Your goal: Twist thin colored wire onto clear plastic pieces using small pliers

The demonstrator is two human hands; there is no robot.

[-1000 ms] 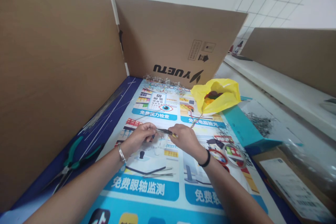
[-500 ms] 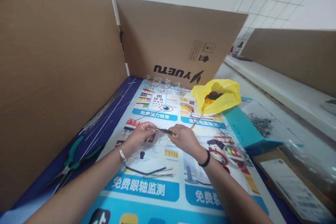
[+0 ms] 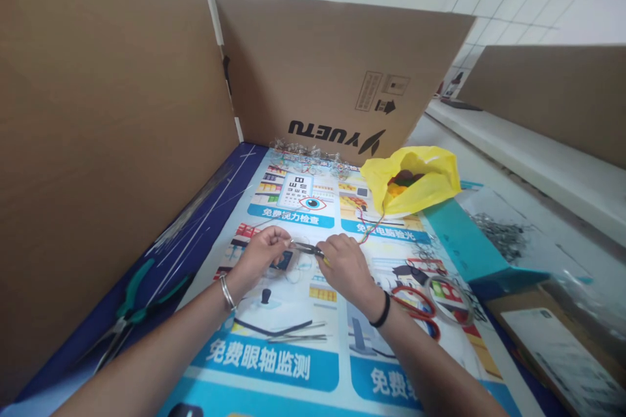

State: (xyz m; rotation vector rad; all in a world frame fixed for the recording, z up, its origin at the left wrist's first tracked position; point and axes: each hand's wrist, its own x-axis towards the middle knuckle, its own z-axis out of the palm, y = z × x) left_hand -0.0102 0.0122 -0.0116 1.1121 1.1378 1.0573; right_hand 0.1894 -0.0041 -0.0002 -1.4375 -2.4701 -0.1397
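Observation:
My left hand (image 3: 261, 253), with a silver bracelet at the wrist, is closed in a pinch on a thin clear eyeglass frame (image 3: 296, 265) held just above the printed poster (image 3: 274, 365). My right hand (image 3: 342, 265), with a black band at the wrist, grips a small pair of pliers (image 3: 308, 248) with a yellow handle. The pliers' tip points left and meets the frame at my left fingertips. Both hands are close together over the middle of the poster.
Cardboard walls (image 3: 98, 111) stand at left and back. Green-handled pliers (image 3: 130, 306) and thin metal wires (image 3: 190, 215) lie at left. A yellow bag (image 3: 415, 176), a teal box (image 3: 457, 241), a tape ring (image 3: 447, 290), several metal rods (image 3: 293, 332) and clear parts (image 3: 308, 153) are around.
The view has shifted slightly, so the things on the table sit a little further right. Both hands hold the same grip and have barely moved.

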